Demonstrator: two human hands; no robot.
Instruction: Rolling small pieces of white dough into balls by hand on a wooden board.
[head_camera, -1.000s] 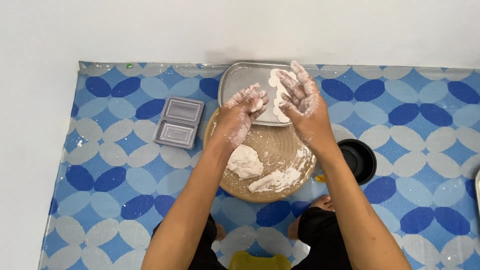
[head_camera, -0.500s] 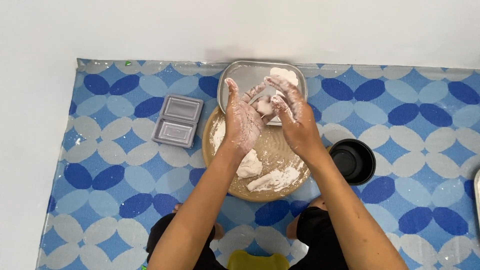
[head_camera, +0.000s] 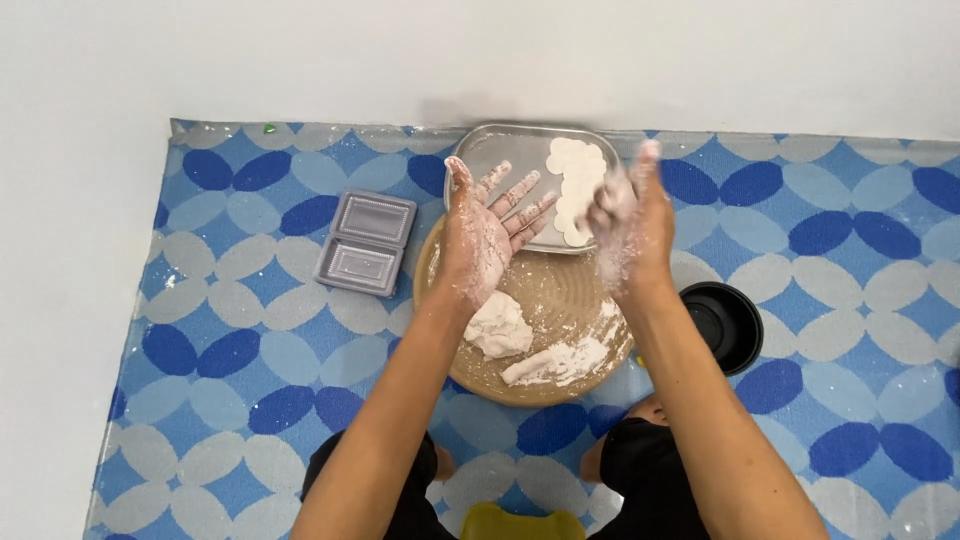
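Observation:
My left hand (head_camera: 485, 235) is held open, palm up and dusted with flour, over the far edge of a round wooden board (head_camera: 560, 300); nothing lies in it. My right hand (head_camera: 632, 225) stands edge-on and blurred beside it, white with flour, and whether it holds dough is unclear. On the board lie a lump of white dough (head_camera: 498, 325) and a smaller floury piece (head_camera: 555, 365). Behind the board, a metal tray (head_camera: 495, 155) holds several flat dough rounds (head_camera: 578, 185).
A grey two-part lidded container (head_camera: 365, 243) lies left of the board. A black bowl (head_camera: 725, 320) sits to its right. All rest on a blue and grey patterned mat (head_camera: 230, 370) against a white wall. Something yellow (head_camera: 525, 522) shows between my knees.
My hands were pressed together over the tray half a second ago. They have drawn apart, the left palm turning upward and the right swinging to the right.

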